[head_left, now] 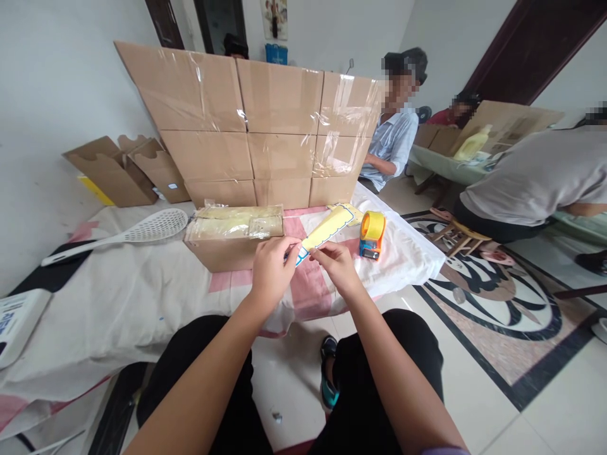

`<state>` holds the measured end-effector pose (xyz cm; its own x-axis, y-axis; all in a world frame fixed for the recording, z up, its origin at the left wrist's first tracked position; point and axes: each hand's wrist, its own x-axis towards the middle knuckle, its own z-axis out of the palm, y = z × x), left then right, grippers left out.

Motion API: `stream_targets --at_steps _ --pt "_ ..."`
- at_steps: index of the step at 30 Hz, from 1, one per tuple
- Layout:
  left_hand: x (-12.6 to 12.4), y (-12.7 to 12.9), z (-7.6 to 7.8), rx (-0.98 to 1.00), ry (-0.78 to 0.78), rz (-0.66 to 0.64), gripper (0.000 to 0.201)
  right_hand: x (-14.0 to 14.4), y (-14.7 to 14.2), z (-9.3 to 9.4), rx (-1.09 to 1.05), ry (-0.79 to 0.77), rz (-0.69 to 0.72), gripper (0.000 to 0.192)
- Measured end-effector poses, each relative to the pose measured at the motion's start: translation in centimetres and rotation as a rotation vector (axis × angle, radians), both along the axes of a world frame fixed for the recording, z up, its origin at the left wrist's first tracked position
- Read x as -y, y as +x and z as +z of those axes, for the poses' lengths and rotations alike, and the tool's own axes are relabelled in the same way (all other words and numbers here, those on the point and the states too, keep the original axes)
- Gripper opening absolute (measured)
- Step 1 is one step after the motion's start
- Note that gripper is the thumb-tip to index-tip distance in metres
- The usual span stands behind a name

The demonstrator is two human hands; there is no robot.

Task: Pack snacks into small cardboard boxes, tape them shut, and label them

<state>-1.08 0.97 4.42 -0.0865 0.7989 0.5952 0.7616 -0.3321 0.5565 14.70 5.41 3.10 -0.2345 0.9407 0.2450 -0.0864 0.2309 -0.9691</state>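
A long yellow paper cutout (pixel 331 227) with a scalloped dark edge and a blue-and-white end slants up and away from me. My left hand (pixel 275 260) pinches its near end from the left. From the right, the thumb and fingers of my right hand (pixel 336 260) close on the same end. Just left of my hands lies a taped cardboard box (pixel 227 249). A roll of yellow tape in an orange-and-blue dispenser (pixel 372 235) stands to the right. Beyond the cutout, another yellow paper piece (pixel 351 213) rests on the cloth.
A tall wall of taped cardboard boxes (pixel 279 120) rises at the back of the table (pixel 156 287). At left are a white perforated paddle (pixel 156 225), open cartons (pixel 116 170) and a white device (pixel 21 325). A co-worker (pixel 393 139) sits beyond the right corner.
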Motion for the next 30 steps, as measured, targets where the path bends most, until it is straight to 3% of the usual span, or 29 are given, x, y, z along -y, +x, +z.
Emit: stream_targets --at_steps 9,18,25,30 --pt "-0.1 -0.2 0.2 0.183 0.091 -0.05 0.016 0.0 -0.2 -0.9 0.016 0.1 0.094 0.013" --pt "-0.1 -0.1 0.1 0.018 0.156 -0.049 0.019 0.9 -0.5 -0.4 0.189 0.311 0.095 0.011" --pt "-0.1 -0.2 0.1 0.046 0.14 -0.058 0.021 1.0 -0.6 -0.5 0.203 0.37 0.042 0.014" --pt "0.0 0.0 0.0 -0.095 0.1 -0.04 0.025 1.2 -0.8 -0.4 0.201 0.397 0.006 0.013"
